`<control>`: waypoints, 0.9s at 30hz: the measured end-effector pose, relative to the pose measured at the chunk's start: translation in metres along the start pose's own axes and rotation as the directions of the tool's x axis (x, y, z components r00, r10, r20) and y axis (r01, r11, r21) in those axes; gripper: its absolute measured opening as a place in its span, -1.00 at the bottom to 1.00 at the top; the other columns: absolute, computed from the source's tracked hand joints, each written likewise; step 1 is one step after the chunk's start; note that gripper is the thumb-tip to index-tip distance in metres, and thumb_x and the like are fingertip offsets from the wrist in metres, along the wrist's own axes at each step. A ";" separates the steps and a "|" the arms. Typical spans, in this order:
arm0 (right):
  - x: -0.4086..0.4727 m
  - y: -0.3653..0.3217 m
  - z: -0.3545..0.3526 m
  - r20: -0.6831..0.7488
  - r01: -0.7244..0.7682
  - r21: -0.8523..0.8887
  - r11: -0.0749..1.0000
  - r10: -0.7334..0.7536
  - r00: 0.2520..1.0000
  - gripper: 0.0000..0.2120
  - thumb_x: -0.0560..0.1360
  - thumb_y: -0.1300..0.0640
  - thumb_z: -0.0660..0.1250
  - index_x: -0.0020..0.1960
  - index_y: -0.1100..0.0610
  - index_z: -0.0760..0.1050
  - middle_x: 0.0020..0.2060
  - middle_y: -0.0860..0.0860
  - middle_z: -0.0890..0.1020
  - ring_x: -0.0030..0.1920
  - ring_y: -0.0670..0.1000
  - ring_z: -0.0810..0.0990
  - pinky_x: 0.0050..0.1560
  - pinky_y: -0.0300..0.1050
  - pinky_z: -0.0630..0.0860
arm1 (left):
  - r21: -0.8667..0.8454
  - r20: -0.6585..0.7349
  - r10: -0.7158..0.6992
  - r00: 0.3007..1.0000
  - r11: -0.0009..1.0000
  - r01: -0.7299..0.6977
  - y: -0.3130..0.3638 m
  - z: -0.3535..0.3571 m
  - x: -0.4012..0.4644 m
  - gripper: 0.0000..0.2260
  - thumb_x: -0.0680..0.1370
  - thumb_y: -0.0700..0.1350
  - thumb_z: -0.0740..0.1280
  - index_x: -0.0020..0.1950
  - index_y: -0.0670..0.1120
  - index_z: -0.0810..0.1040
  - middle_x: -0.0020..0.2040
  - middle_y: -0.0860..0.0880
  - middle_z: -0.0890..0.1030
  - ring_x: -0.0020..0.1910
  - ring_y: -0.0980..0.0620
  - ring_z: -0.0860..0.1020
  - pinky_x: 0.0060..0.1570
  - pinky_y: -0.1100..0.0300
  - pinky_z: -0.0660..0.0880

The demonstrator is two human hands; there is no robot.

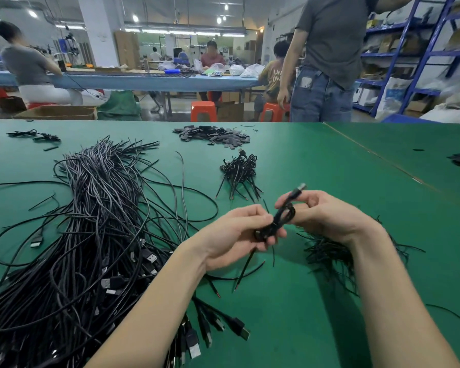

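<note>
Left hand (231, 235) grips coiled cable (278, 221) low, right hand (327, 216) pinches top; axis slants up-right, plug (302, 186) beyond right grip.

Both hands (239, 232) (322, 213) gripping coiled black cable (279, 221), green table (303, 301)
</note>
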State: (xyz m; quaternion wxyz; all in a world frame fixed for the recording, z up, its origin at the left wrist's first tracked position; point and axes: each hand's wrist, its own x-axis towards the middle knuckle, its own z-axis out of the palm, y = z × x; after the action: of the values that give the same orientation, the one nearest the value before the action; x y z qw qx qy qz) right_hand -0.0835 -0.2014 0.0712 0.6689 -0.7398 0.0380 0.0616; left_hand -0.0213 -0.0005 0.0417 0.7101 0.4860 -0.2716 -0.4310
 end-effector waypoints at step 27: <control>0.020 -0.026 0.063 -0.199 0.346 -0.700 0.625 -0.636 0.745 -0.80 0.42 0.32 0.40 -0.10 0.05 0.67 -0.25 -0.15 0.73 -0.12 -0.22 0.71 -0.02 -0.08 0.67 | 0.264 -0.645 0.427 0.633 0.903 -0.340 -0.002 -0.005 0.013 -0.94 0.56 -0.29 0.40 0.02 -0.26 0.60 -0.19 -0.15 0.73 -0.18 -0.04 0.72 -0.11 0.20 0.63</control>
State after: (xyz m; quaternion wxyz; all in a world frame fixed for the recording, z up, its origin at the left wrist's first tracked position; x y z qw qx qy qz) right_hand -0.0622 -0.1353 0.0880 0.3497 -0.8914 -0.0477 -0.2842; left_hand -0.0118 -0.0095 0.0379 0.8045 0.5823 -0.1099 -0.0410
